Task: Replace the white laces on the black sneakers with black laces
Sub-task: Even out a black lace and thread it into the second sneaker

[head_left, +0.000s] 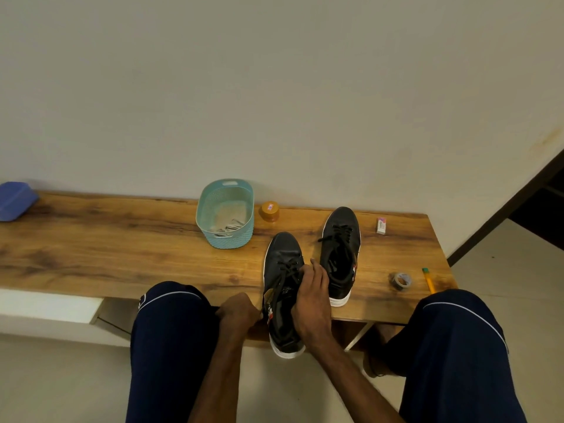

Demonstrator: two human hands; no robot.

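Observation:
Two black sneakers with white soles stand on the wooden bench [122,245], both threaded with black laces. The left sneaker [282,261] overhangs the bench's front edge; the right sneaker [341,236] sits further back, its laces loose. My right hand [312,303] lies over the left sneaker's tongue and opening, fingers pinching its black lace [285,274]. My left hand [236,314] is closed at the bench's front edge beside that shoe's heel side; whether it holds a lace end is hidden. White laces [227,228] lie in a teal basket [225,239].
An orange-lidded jar [269,212] stands beside the basket. A small eraser box [381,225], a tape roll [401,280] and a pencil [428,280] lie at the bench's right end. A blue lid [15,199] sits far left. My knees flank the bench front.

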